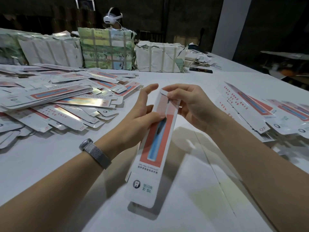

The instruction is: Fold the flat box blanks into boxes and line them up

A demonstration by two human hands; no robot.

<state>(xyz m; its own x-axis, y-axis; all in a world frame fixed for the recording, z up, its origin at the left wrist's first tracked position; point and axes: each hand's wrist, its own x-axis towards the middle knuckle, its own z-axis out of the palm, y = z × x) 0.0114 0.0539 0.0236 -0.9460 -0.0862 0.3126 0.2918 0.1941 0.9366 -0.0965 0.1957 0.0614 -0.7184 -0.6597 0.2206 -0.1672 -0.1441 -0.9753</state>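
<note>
White box blank (154,136) gripped by left hand (142,114) and right hand (189,104).

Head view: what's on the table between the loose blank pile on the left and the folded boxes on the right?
In the head view, both hands, left hand and right hand, hold one box blank there; beneath it the white table shows bare.

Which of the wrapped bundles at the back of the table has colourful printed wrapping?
The middle bundle, in green and yellow print; the bundles beside it are wrapped in plain white paper.
</note>
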